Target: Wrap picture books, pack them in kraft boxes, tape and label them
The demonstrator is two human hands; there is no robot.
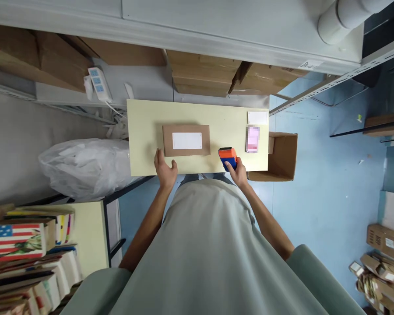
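Note:
A brown cardboard box (186, 151) with a white label (187, 141) on its upper face lies on the pale yellow table (144, 118). My left hand (166, 170) is beside the box's near left corner, thumb and fingers apart, holding nothing. Whether a fingertip touches the cardboard I cannot tell. To the right of the box, my right hand (238, 172) is closed around an orange-and-blue hand-held tape dispenser (227, 158) with a black edge, just above the table's near side. Its fingers are partly hidden under the dispenser.
A phone-like pink item (252, 140) and a white slip (258, 117) lie at the table's right end. An open carton (284, 162) stands beyond that edge. Left are a plastic bag (85, 168) and books (16, 240). A shelf (216, 26) overhangs cartons (203, 72) behind.

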